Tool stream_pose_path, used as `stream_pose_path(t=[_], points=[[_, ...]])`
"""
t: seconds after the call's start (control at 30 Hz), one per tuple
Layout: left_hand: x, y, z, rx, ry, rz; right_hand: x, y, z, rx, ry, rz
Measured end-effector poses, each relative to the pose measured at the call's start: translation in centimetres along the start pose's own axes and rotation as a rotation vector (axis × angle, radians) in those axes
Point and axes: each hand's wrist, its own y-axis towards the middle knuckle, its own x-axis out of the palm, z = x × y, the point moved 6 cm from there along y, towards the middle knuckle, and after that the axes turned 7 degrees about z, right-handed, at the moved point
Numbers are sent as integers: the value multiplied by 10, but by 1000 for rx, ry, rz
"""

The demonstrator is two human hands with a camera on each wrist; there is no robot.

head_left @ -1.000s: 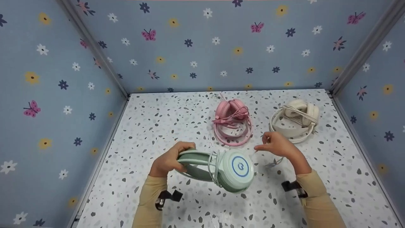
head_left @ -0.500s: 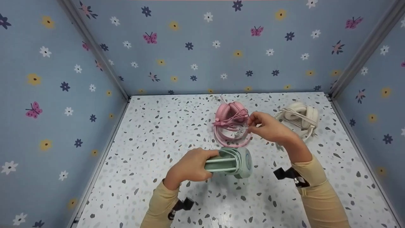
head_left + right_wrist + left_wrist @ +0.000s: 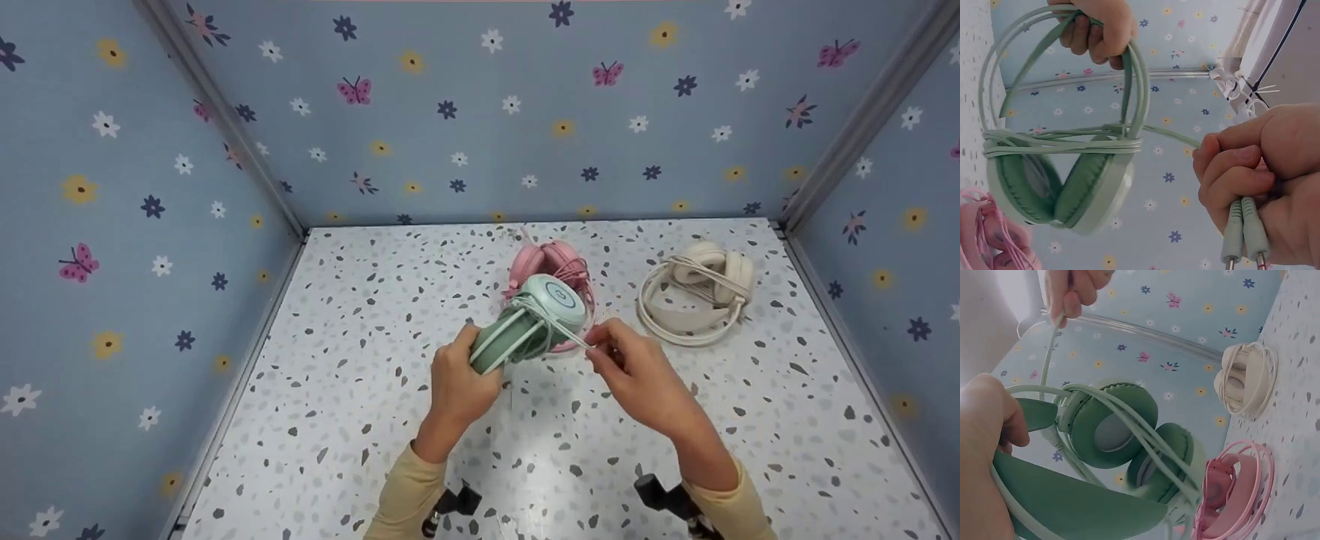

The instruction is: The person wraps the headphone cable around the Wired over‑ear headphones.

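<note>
Green headphones (image 3: 555,300) hang in the air, their cable wound several times around the band just above the ear cups. My left hand (image 3: 459,379) grips them by the headband, fingers curled round it. My right hand (image 3: 634,375) pinches the loose end of the green cable (image 3: 1171,134), drawn taut away from the ear cups. Two audio plugs (image 3: 1244,233) stick out below the right fingers in the right wrist view. In the head view the green headphones overlap pink headphones (image 3: 556,256), which lie behind them on the table with their own cable wrapped around.
Cream headphones (image 3: 694,296) with a wrapped cable lie on the speckled table (image 3: 360,300) at the right. Flower-patterned panels (image 3: 480,112) enclose the table at the back and both sides.
The left hand has moved right and forward with the headphones, turning them. The right hand has gone forward over the pink headphones, then back, pulling the cable end round.
</note>
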Motion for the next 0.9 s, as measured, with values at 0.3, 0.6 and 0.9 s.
stream_pose_path(t=[0.3, 0.6, 0.9], points=[[-10, -13, 0, -213, -350, 160, 32, -27, 19, 20, 261, 232], [-4, -22, 0, -331, -572, 190, 44, -35, 53, 210, 382, 551], [29, -34, 1, -400, -1204, -25, 52, -41, 102, 345, 457, 858]])
